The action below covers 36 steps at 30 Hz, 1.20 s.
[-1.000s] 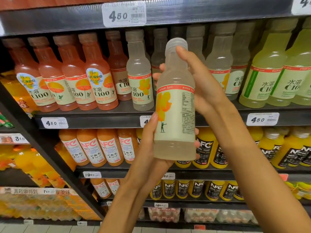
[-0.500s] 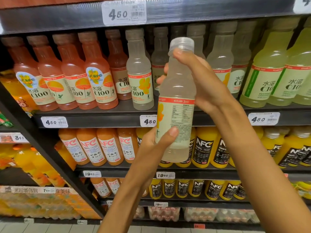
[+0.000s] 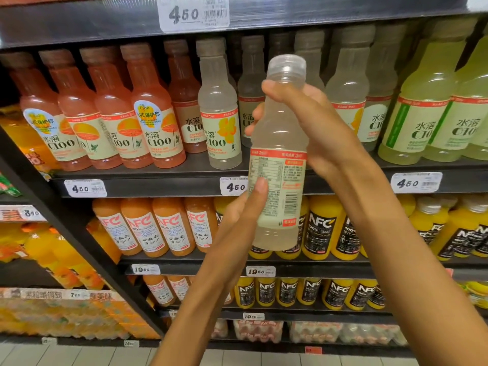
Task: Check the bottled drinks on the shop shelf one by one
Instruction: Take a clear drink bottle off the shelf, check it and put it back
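At frame centre, my right hand (image 3: 317, 128) clamped the full, smooth bottle (image 3: 278, 165) at its shoulder; my left hand (image 3: 237, 215) pinched the label. Best hold: the narrow neck.

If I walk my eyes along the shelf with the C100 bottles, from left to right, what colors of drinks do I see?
Pink-orange C100 bottles → a cloudy white C100 bottle → the cloudy white bottle held in both hands → more cloudy white bottles → pale green C100 bottles.

Clear glossy plastic bottle (image 3: 280, 143), matt paper label (image 3: 277, 191).
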### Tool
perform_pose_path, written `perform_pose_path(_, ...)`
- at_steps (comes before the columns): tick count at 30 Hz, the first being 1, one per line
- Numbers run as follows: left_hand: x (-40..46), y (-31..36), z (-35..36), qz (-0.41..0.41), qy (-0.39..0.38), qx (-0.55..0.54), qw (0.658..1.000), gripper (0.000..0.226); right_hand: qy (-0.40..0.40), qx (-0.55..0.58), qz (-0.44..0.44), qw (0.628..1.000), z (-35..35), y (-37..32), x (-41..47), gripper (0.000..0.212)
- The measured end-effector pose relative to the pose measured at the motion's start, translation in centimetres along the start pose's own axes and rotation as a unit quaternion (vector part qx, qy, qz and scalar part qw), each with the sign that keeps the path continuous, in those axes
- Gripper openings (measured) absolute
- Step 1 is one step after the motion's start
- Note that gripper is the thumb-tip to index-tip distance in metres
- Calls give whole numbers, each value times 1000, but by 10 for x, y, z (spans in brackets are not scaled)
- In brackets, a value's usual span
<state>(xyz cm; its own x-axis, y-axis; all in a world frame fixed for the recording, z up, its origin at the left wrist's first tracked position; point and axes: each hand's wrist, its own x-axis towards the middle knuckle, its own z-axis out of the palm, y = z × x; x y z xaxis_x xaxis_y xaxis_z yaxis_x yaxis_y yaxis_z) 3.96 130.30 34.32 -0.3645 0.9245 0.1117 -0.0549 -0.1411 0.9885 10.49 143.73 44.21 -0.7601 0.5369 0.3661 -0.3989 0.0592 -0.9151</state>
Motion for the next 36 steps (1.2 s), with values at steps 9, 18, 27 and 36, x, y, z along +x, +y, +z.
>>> perform_pose_path(9, -4, 4, 6, -62, -152, -292, 942, 79, -60, 156, 90, 982, 7, 8, -2, 21)
perform_pose_path(18, 3, -8, 0, -39, -114, -238, 964, 69, -36, 104, 53, 993, 2, 11, 4, 23)
perform_pose_path(27, 1, -6, 10, -58, -224, -287, 929, 72, -135, 327, 44, 934, 8, 13, -3, 30)
perform_pose_path(36, -3, 1, 9, 22, 8, -5, 1000, 44, 10, -29, 48, 998, -6, 8, -8, 23)
